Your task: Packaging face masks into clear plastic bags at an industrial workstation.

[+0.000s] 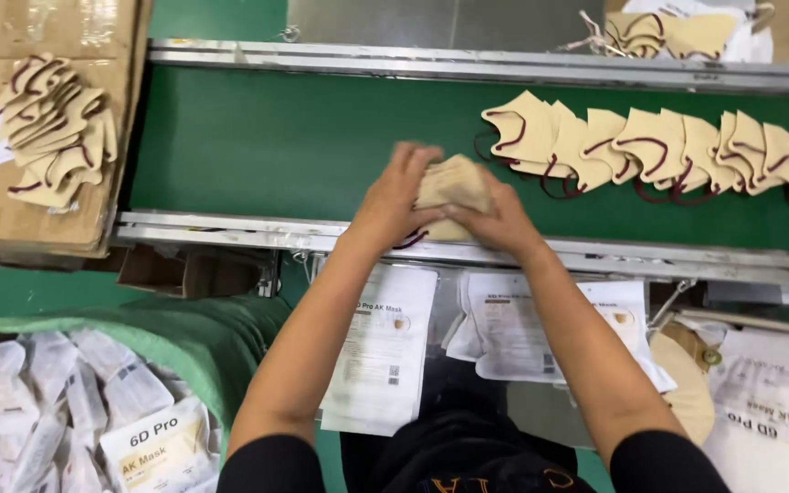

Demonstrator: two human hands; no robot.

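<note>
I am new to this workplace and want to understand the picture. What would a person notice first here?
First, the two hands in the middle: the left hand and right hand press together a small stack of beige masks at the near edge of the green belt. To the right, a row of masks lies overlapping on the belt. White packets hang below the belt.

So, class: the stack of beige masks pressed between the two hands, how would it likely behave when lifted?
The stack of beige masks probably feels light and floppy: thin folded fabric. Layers may slide apart, so the left hand and right hand squeeze both sides. Dangling loops could snag.
</note>
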